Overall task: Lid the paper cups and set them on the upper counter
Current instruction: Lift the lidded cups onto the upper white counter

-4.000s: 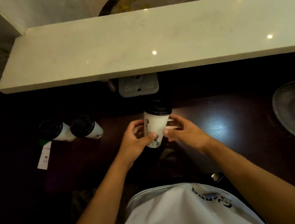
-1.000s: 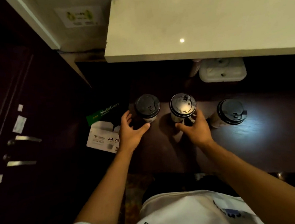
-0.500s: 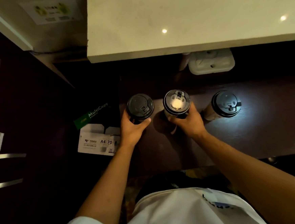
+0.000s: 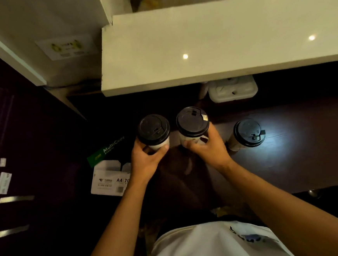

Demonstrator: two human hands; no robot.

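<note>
above the dark wooden table point(image 4: 288, 159), near its left end, you hold two white paper cups with black plastic lids. lift both straight and level, clear the edge of the pale stone upper counter point(image 4: 198, 50), then set them down flat. your left hand point(image 4: 146, 162) is curled around the left cup point(image 4: 154, 133), your right hand point(image 4: 208, 149) around the middle cup point(image 4: 192, 123); both grips wrap the cup wall. a third lidded cup point(image 4: 247, 132) stands alone at the right.
</note>
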